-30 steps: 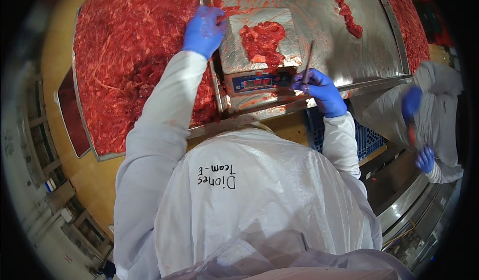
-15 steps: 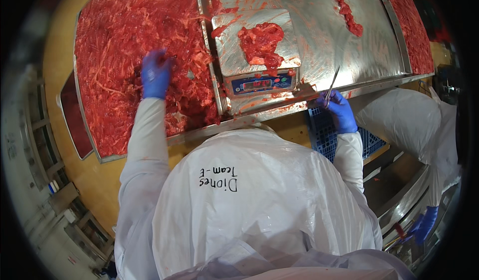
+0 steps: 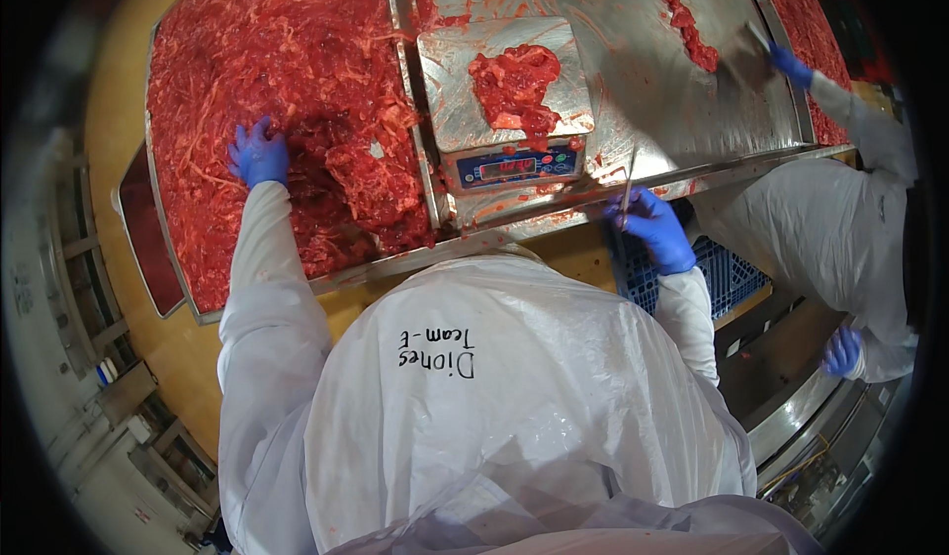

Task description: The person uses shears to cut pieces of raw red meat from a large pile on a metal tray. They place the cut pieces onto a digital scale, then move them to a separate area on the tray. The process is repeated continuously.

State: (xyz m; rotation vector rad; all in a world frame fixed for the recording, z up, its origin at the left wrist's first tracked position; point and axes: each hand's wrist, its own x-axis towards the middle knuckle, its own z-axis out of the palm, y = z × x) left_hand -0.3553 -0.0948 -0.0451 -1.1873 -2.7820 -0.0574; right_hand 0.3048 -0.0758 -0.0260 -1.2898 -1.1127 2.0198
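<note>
My left hand (image 3: 260,155), in a blue glove, rests on the large heap of red meat trimmings (image 3: 213,71) at the left. Its fingers are spread, and I see nothing held in them. By the table's front edge, my gloved right hand (image 3: 652,231) is closed round a slim, pointed metal tool (image 3: 630,184). The tool points away from me; its exact kind is unclear. Between the hands stands a metal bench scale (image 3: 450,110) with a lit display. A piece of raw meat (image 3: 516,85) lies on its plate.
A strip of meat (image 3: 682,23) lies on the steel table (image 3: 613,56). At the right, a co-worker's gloved hand (image 3: 791,65) holds a flat pale tool near a second meat-filled bin (image 3: 806,21). A blue plastic crate (image 3: 727,283) sits below the table's edge.
My left hand has moved left over the meat and spread its fingers. My right hand has shifted slightly left and nearer with the tool. A co-worker's arm now reaches over the table's right end.
</note>
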